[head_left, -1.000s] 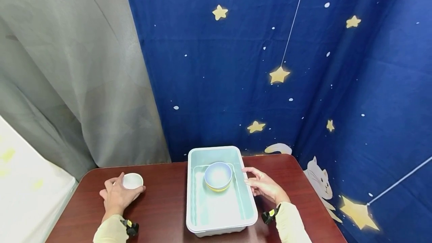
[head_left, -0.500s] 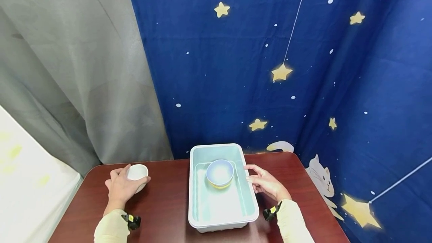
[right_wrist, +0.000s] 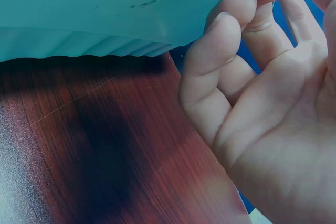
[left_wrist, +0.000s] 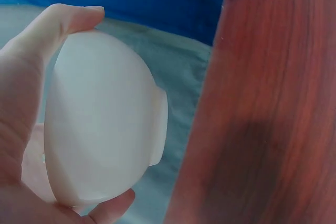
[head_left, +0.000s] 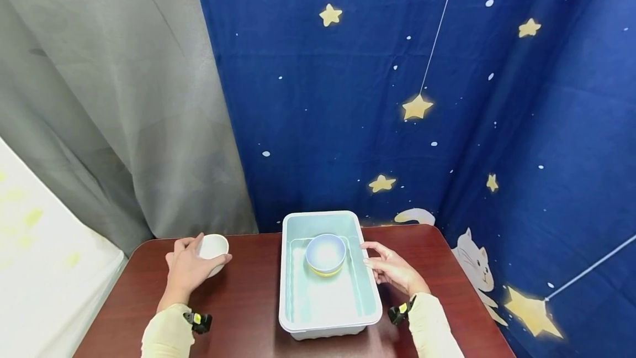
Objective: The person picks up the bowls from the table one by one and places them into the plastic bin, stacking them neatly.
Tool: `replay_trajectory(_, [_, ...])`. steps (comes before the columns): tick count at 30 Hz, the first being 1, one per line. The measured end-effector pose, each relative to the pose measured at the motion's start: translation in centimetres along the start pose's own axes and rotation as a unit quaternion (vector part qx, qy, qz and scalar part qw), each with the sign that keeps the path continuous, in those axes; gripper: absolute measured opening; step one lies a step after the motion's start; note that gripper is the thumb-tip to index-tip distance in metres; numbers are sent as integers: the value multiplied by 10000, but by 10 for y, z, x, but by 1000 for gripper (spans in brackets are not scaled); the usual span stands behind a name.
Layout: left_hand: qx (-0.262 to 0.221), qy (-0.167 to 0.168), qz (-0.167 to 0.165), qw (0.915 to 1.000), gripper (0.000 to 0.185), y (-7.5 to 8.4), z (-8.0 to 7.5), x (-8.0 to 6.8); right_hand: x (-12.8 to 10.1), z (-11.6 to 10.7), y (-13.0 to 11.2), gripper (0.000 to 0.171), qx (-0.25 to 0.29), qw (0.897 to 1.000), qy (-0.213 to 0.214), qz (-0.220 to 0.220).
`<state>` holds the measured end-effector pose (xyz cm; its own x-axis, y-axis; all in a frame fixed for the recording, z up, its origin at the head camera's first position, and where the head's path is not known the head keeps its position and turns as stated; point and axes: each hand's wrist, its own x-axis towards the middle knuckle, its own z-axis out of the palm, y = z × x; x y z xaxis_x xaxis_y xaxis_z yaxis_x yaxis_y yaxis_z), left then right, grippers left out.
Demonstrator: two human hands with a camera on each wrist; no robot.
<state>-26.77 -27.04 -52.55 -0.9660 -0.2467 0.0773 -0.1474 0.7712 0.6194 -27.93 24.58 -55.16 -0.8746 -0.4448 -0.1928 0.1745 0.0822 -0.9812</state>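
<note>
My left hand (head_left: 189, 270) grips a small white bowl (head_left: 213, 245) by its sides at the left of the table. In the left wrist view the bowl (left_wrist: 102, 119) is tilted on its side, its foot ring facing right, thumb and fingers at its rim, raised off the wood. At the right rim of a light-blue plastic tub (head_left: 284, 291), my right hand (head_left: 396, 272) holds the edge, with curled fingers (right_wrist: 218, 40) against the outer wall. Inside the tub sits a blue bowl (head_left: 326, 253), stacked on a yellow bowl (head_left: 325, 273) that is mostly hidden.
Under everything is a dark red wooden table (head_left: 248, 291). A grey curtain (head_left: 189, 181) and a blue star-printed curtain (head_left: 318, 126) hang behind its back edge. A white cloth-covered surface (head_left: 59, 280) lies beyond the left edge.
My left hand has lifted the white bowl and carried it slightly right, toward the tub. The right hand stays at the tub's rim. The head view has shifted slightly.
</note>
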Motion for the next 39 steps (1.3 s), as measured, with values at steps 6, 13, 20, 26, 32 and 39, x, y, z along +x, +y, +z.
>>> replay_trajectory(6, [-4,194,472,9987,119,21,-7,-2,-1,-1,-3,55,-135,9999,13,19])
replay_trajectory(13, [19,311,738,9968,119,37,-8,-7,-1,0,2,54,-157,9998,-23,94])
replay_trajectory(20, [46,324,870,9957,117,49,-7,-11,-4,3,5,56,-47,9998,-51,171])
replay_trajectory(26, [-37,233,964,9951,117,62,-13,-8,-3,4,1,55,-122,9999,-19,118])
replay_trajectory(32, [-198,190,961,9950,118,79,-14,-5,-2,4,-3,55,-142,9998,15,109])
replay_trajectory(39, [-426,31,799,9959,119,94,-16,-5,-4,3,-2,54,-172,9998,61,83])
